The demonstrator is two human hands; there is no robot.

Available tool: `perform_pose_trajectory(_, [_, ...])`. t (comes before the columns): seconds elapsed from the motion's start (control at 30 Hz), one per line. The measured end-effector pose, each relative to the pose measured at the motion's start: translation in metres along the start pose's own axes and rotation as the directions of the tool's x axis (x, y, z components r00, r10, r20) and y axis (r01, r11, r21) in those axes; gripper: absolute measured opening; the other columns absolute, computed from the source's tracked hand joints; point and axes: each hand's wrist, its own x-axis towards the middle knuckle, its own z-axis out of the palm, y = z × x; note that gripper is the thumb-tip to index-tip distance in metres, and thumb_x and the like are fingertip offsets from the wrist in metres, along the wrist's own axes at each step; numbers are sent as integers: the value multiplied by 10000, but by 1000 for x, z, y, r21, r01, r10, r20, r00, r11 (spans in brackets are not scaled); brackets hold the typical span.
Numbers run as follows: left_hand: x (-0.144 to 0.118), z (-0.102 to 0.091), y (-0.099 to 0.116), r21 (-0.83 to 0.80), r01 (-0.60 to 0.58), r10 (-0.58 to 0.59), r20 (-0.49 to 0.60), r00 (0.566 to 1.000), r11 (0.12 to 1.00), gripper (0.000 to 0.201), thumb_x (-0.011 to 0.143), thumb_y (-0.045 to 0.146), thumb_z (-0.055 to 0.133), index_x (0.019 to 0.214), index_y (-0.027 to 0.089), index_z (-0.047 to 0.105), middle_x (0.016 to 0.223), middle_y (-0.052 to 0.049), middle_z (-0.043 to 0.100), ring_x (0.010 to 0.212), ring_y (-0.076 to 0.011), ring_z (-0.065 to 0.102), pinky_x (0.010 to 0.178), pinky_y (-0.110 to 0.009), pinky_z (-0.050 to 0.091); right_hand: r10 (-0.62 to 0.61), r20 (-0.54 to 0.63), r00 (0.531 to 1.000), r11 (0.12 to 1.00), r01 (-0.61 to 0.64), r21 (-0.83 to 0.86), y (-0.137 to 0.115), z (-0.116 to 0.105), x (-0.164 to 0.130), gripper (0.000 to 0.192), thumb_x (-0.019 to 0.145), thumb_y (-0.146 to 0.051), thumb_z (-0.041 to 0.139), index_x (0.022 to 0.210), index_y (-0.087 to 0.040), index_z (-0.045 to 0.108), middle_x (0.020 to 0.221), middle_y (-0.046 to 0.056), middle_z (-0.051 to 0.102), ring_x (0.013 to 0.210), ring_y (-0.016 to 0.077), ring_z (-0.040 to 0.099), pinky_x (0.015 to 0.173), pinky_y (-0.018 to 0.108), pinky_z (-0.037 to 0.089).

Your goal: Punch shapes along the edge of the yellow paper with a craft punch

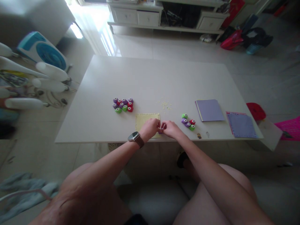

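Note:
A yellow sheet of paper with small punched holes along its edges lies at the table's near edge, partly under my left hand. My right hand meets it at the sheet's right edge. Both hands are closed, with fingertips pinched around a small purple-and-white craft punch, mostly hidden by the fingers. Right of my hands stands a small group of green, purple and red craft punches. A larger cluster of similar craft punches is farther left. Tiny yellow paper bits lie scattered beyond my hands.
On the white table, a stack of purple paper lies to the right. Beyond it are purple and pink sheets with punched edges. Two small items rest near the front edge. A red stool stands off the right side.

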Motion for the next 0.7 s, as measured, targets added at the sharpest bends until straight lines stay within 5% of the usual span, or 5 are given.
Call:
perform_pose_trajectory(0.3, [2, -11, -9, 10, -86, 85, 61, 995, 996, 227, 750, 339, 807, 859, 178, 690, 828, -39, 691, 764, -188, 611, 684, -293, 451, -37, 77, 996, 998, 33, 51, -2, -9, -3, 170, 798, -322, 789, 868, -194, 700, 909, 50, 762, 805, 171, 685, 665, 236, 462])
perform_pose_trajectory(0.5, [-5, -29, -26, 341, -119, 137, -29, 990, 932, 726, 555, 345, 942, 1183, 192, 611, 1243, -130, 571, 1145, -316, 514, 914, -395, 478, -29, 93, 995, 996, 22, 81, -6, -12, -5, 145, 808, -300, 772, 865, -191, 697, 909, 51, 765, 818, 174, 687, 685, 239, 475])
perform_pose_trajectory(0.7, [-9, -29, -36, 392, -107, 104, 29, 994, 914, 793, 566, 272, 932, 1258, 208, 548, 1331, -148, 507, 1195, -327, 474, 966, -427, 476, -32, 89, 996, 999, 31, 7, -2, -15, -4, 154, 811, -314, 768, 880, -200, 689, 899, 58, 766, 825, 190, 694, 683, 247, 474])
